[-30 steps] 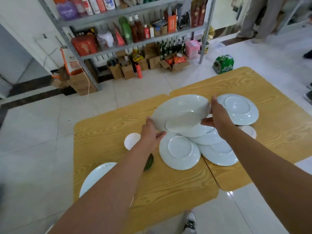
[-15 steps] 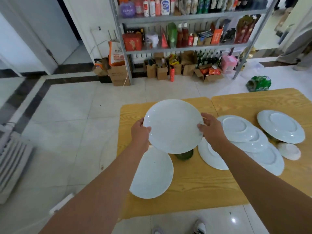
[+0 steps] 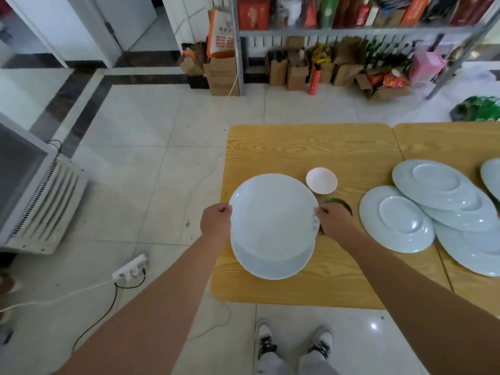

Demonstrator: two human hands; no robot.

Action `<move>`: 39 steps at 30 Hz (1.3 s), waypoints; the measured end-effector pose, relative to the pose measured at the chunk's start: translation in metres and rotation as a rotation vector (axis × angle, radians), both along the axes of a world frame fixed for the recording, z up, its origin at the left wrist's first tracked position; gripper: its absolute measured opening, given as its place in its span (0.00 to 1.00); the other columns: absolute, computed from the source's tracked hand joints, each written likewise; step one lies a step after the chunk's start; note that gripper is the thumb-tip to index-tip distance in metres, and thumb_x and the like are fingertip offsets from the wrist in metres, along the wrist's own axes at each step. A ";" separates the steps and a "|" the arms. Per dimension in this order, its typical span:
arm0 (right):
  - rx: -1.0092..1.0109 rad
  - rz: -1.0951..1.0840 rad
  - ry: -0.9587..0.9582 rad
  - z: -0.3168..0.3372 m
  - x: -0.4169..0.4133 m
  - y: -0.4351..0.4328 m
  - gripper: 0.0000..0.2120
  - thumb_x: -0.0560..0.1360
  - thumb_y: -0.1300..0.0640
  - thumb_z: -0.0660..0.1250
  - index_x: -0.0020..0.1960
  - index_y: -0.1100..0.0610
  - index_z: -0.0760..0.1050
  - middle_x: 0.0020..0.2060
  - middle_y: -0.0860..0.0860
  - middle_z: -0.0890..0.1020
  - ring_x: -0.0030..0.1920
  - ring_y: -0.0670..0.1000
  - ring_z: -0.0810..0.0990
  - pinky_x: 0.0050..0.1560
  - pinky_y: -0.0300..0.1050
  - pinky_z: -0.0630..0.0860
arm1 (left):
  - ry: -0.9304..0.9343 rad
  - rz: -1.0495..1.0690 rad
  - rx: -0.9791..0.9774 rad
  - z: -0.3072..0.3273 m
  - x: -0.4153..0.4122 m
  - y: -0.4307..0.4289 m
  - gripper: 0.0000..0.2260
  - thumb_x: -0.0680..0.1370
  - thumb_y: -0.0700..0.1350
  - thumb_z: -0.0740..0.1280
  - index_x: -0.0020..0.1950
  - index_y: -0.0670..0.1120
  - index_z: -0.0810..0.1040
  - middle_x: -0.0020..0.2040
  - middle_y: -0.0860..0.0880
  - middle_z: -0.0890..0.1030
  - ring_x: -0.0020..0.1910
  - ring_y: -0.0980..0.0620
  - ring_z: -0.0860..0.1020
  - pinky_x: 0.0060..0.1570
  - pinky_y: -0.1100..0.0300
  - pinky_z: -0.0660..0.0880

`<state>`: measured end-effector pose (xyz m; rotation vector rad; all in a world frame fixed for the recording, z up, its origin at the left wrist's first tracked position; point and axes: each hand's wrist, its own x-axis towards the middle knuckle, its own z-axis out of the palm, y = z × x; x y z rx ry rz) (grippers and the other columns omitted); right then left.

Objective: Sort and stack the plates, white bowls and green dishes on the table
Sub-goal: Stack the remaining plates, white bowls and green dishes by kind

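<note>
The grip is two-handed. The left hand (image 3: 216, 224) pinches the left rim of a plate (image 3: 273, 212) and the right hand (image 3: 335, 223) pinches the right rim. Fingers curl onto the edge on both sides, so the plate hangs about level between them. It hovers near the left edge of the desk (image 3: 297, 147), right above a second plate (image 3: 273, 267) that lies flat there. The two are not quite lined up. The lower one shows as a crescent on the near side, so the held plate sits a touch toward the far edge from it. I cannot tell whether they touch.

As I read it, the coming move is straight down with a slight pull toward the near edge. The plate is round and both hands are equally close, so neither hand needs to lead.

Just beyond the right hand a small white bowl (image 3: 321, 180) stands upright and looks empty. Between it and that hand a green dish (image 3: 343, 203) peeks out, mostly hidden by the knuckles, so I cannot see what it holds. Toward the right edge a pile (image 3: 435, 182) of more plates lies fanned and overlapping, with nothing on them. The stack on the left looks only just begun.
</note>
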<state>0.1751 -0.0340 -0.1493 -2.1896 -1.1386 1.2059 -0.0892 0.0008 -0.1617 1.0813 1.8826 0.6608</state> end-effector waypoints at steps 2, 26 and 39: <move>-0.044 0.017 -0.017 -0.011 -0.005 -0.011 0.15 0.82 0.56 0.59 0.43 0.61 0.79 0.34 0.57 0.81 0.32 0.52 0.78 0.38 0.49 0.80 | 0.043 -0.012 -0.049 -0.015 -0.007 -0.010 0.10 0.77 0.42 0.65 0.36 0.50 0.76 0.36 0.48 0.75 0.37 0.49 0.72 0.40 0.56 0.70; -0.066 -0.147 -0.122 -0.057 -0.015 -0.027 0.09 0.79 0.53 0.66 0.43 0.56 0.73 0.38 0.56 0.82 0.34 0.53 0.81 0.32 0.45 0.77 | 0.206 -0.019 -0.153 -0.052 -0.005 -0.017 0.06 0.75 0.43 0.70 0.49 0.51 0.76 0.45 0.54 0.79 0.45 0.51 0.79 0.45 0.55 0.77; -0.043 -0.135 -0.110 -0.032 0.003 -0.025 0.04 0.79 0.54 0.64 0.48 0.53 0.76 0.39 0.52 0.82 0.41 0.54 0.82 0.36 0.45 0.77 | 0.218 -0.007 -0.025 -0.026 0.034 0.002 0.20 0.75 0.43 0.69 0.66 0.48 0.73 0.60 0.49 0.77 0.58 0.46 0.77 0.51 0.52 0.75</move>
